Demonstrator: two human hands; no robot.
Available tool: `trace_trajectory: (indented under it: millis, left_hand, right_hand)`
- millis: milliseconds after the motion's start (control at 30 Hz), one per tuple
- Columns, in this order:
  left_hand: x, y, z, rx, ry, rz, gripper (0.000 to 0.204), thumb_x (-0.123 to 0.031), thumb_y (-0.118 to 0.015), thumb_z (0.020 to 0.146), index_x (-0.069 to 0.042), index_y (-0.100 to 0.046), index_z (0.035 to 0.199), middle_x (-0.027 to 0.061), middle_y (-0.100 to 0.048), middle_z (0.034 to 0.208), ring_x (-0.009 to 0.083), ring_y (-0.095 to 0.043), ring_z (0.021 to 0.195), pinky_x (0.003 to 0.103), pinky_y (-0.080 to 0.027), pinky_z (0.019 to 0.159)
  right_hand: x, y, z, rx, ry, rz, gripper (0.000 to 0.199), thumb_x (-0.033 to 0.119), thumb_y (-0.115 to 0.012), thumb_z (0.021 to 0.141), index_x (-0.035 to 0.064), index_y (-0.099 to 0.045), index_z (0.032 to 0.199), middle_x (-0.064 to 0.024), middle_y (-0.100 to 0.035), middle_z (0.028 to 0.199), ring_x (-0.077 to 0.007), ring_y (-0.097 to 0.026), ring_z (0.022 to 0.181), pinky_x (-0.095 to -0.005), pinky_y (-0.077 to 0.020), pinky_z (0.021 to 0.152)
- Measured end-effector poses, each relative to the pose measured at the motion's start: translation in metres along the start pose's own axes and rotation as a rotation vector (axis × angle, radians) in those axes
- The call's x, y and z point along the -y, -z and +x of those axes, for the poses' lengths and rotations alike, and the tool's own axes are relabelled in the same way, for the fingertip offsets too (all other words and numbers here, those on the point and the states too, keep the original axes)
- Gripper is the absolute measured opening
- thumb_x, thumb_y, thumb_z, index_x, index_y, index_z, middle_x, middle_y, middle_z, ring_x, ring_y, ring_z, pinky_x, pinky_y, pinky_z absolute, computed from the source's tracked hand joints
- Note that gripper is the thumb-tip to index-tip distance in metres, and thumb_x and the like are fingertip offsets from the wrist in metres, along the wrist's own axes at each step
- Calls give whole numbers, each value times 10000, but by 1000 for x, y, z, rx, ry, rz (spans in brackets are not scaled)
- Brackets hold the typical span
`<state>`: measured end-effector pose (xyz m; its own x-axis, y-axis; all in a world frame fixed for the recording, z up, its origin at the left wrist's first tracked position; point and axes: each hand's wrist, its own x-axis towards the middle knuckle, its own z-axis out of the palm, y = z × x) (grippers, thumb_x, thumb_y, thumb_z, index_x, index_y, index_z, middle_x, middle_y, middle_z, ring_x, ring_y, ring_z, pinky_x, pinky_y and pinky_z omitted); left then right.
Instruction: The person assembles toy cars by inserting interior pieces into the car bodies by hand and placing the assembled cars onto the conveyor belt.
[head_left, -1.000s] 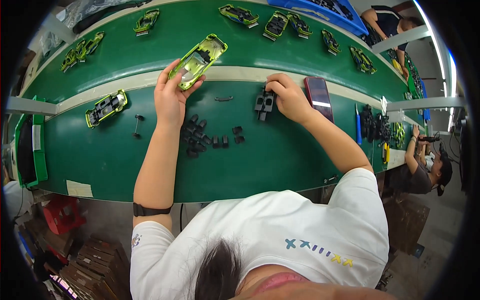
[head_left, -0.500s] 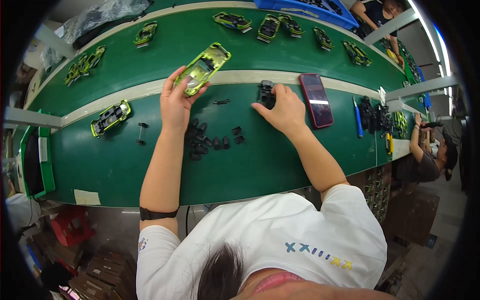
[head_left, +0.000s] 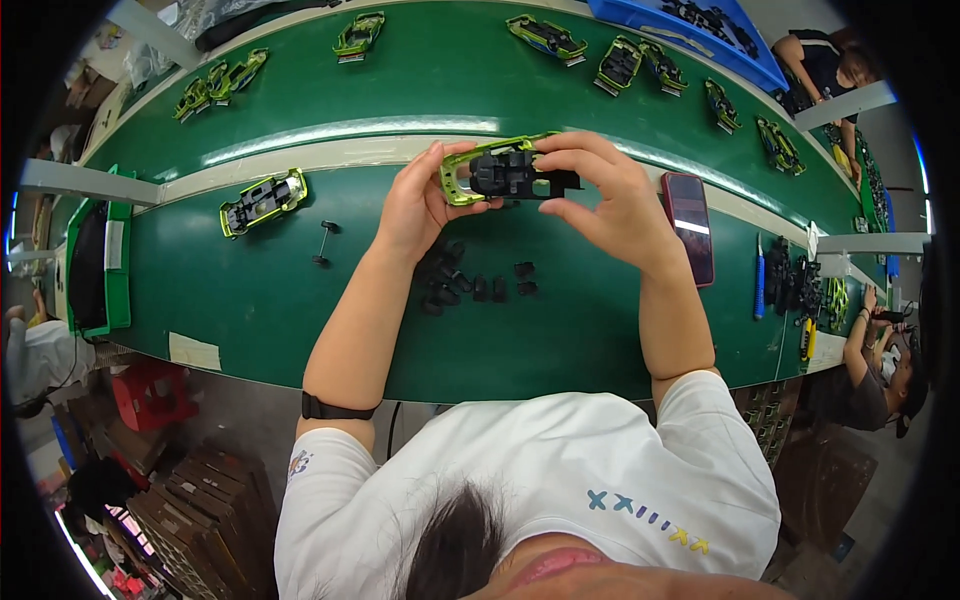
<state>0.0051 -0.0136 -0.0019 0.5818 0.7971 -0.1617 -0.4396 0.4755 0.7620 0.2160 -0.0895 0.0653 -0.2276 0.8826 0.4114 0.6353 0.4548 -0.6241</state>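
Note:
My left hand (head_left: 413, 200) grips a lime-green toy car body shell (head_left: 452, 190), its hollow underside turned up. Against the shell's open side, my right hand (head_left: 612, 195) holds a black plastic toy car interior piece (head_left: 510, 175), with the fingers on its right end. The two parts overlap; whether they are seated together I cannot tell. On the green bench below them lies a cluster of small black plastic parts (head_left: 445, 280). To the left rest a thin axle with black ends (head_left: 325, 243) and a green car body with a black insert (head_left: 263, 203).
Several green car bodies (head_left: 545, 38) stand along the far green surface (head_left: 420, 90). Right of my hands lies a red-cased phone (head_left: 690, 225), then a blue pen-like tool (head_left: 759, 280) and black parts (head_left: 785, 275). A green bin (head_left: 118, 265) stands at left; other people work at right.
The black interior piece has been lifted off the bench by my right hand and brought to the shell. My left hand has lowered the shell and turned it more level.

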Motion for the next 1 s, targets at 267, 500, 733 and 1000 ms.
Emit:
trace_trajectory:
  millis: [267, 500, 733, 1000]
  left_hand:
    - [6, -9, -2, 63, 105, 108, 498, -392, -293, 990, 13, -523, 1166, 177, -628, 1018, 290, -668, 788, 311, -565, 677]
    - [7, -11, -4, 58, 99, 154, 304, -148, -520, 913, -6, -537, 1182, 153, -631, 1004, 267, -670, 793, 308, -575, 686]
    - [11, -7, -4, 66, 61, 203, 379, -47, -599, 841, -27, -531, 1214, 159, -619, 1049, 295, -672, 827, 289, -582, 694]
    - [5, -11, -7, 51, 86, 115, 364, 20, -554, 837, -21, -548, 1199, 153, -624, 1023, 270, -670, 815, 299, -589, 685]
  right_hand:
    - [-6, -6, -2, 105, 67, -102, 368, 5, -744, 618, 43, -609, 958, -65, -600, 1073, -275, -535, 1019, -370, -469, 843]
    - [-9, -9, -2, 125, 69, -149, 338, 8, -741, 623, 20, -634, 943, -68, -602, 1066, -275, -535, 1018, -371, -471, 843]
    - [-9, -10, -4, 98, 59, -176, 369, 20, -746, 625, 23, -633, 976, -74, -593, 1075, -277, -528, 1028, -371, -470, 852]
    - [-11, -4, -5, 107, -63, -4, 427, 56, -765, 628, 60, -628, 1032, -80, -583, 1096, -277, -532, 1041, -368, -471, 864]
